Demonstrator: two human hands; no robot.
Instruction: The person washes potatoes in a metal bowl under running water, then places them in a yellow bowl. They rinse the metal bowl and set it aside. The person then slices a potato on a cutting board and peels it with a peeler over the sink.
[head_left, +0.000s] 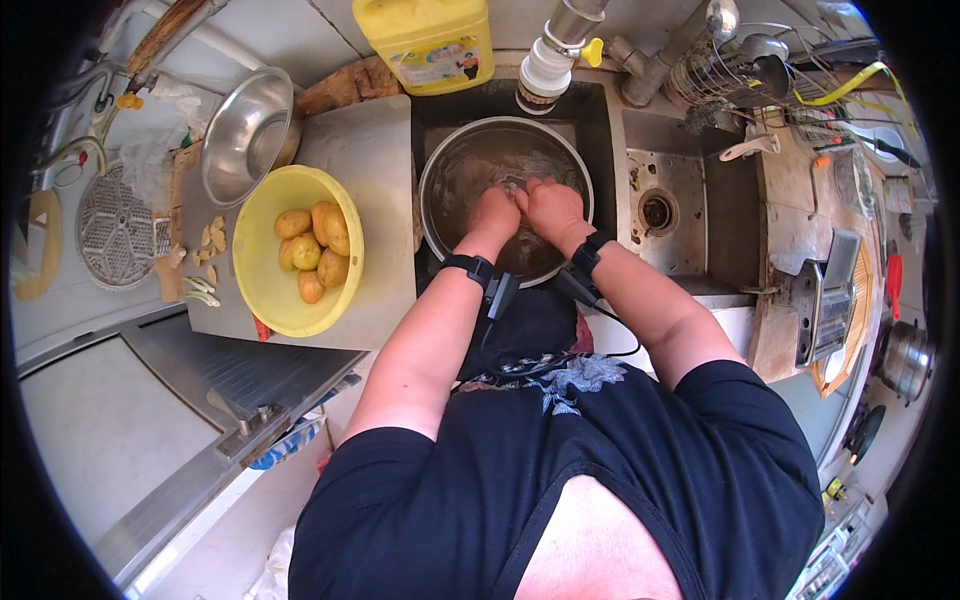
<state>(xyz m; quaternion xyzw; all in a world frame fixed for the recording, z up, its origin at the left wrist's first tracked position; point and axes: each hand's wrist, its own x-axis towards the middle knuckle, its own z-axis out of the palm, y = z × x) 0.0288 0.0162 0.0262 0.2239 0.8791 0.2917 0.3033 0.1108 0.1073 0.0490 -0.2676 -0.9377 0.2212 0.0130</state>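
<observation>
My left hand (496, 215) and my right hand (553, 208) meet over a round metal basin (433, 225) of murky brown water (472, 161). Their fingers are curled and close together, near the water's surface. A small pale glint shows between the fingertips; whether it is water or a held thing is unclear. The basin stands in the dark left sink (604, 187), below a white-and-metal tap fitting (545, 71) with a yellow handle. To the left, a yellow plastic bowl (255, 255) holds several potatoes (306, 251), apart from both hands.
A metal bowl (240, 142) leans behind the yellow one. Garlic cloves (217, 236) and scallion pieces (202, 291) lie on the left worktop (382, 277). A yellow jug (427, 45) stands behind the sink. Right are a second sink (679, 259), a wire utensil basket (705, 75) and a grater (831, 300).
</observation>
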